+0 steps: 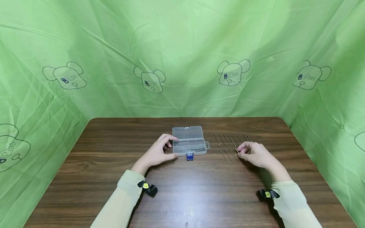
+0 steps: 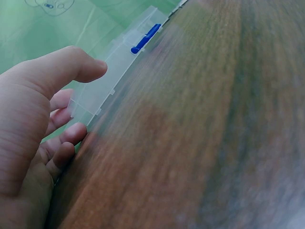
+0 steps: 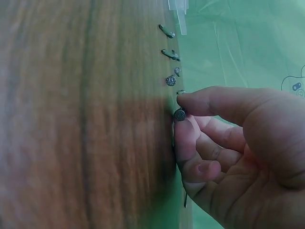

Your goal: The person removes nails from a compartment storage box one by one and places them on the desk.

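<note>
A clear plastic compartment box (image 1: 182,148) stands on the table with its lid (image 1: 187,132) raised at the back and a blue latch (image 1: 189,156) at the front. My left hand (image 1: 158,151) holds its left end, thumb at the front corner and index finger near the hinge. Some nails (image 1: 197,149) lie in the front right compartment. My right hand (image 1: 255,154) pinches a nail (image 3: 179,115) by its head end between thumb and index finger. Left of that hand, several nails (image 1: 224,156) lie in a front row; behind it lies another row of nails (image 1: 226,138).
The brown wooden table (image 1: 114,136) is ringed at its back and sides by green cloth (image 1: 182,101) with printed bear heads. A clear hang tab (image 1: 207,145) juts from the box's right end, toward the nails.
</note>
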The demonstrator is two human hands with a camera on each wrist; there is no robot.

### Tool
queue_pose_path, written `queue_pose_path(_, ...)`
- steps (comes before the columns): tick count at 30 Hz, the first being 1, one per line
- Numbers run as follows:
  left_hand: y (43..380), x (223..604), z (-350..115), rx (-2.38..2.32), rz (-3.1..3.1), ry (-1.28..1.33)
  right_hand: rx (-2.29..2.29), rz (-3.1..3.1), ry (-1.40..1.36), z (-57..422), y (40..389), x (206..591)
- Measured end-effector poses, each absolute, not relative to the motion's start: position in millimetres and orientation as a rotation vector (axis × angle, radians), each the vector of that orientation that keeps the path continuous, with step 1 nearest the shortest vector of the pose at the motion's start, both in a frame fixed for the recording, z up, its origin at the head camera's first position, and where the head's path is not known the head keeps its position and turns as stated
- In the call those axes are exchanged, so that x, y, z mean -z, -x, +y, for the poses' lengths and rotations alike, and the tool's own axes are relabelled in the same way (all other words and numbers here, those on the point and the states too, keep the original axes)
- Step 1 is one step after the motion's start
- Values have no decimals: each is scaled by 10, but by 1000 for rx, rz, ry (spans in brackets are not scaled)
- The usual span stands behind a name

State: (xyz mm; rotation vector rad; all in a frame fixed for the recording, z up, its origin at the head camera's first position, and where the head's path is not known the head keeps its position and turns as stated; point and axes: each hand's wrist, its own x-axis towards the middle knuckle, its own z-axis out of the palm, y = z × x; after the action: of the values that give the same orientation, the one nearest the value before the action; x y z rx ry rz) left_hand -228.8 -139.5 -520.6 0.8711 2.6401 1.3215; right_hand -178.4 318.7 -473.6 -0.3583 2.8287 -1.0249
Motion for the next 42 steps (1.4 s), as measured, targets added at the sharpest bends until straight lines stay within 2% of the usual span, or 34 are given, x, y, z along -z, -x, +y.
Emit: queue_pose_path(42,2289,5209,-1392,-1336,2624,-847,1079,2755,317,3231,1798,4764)
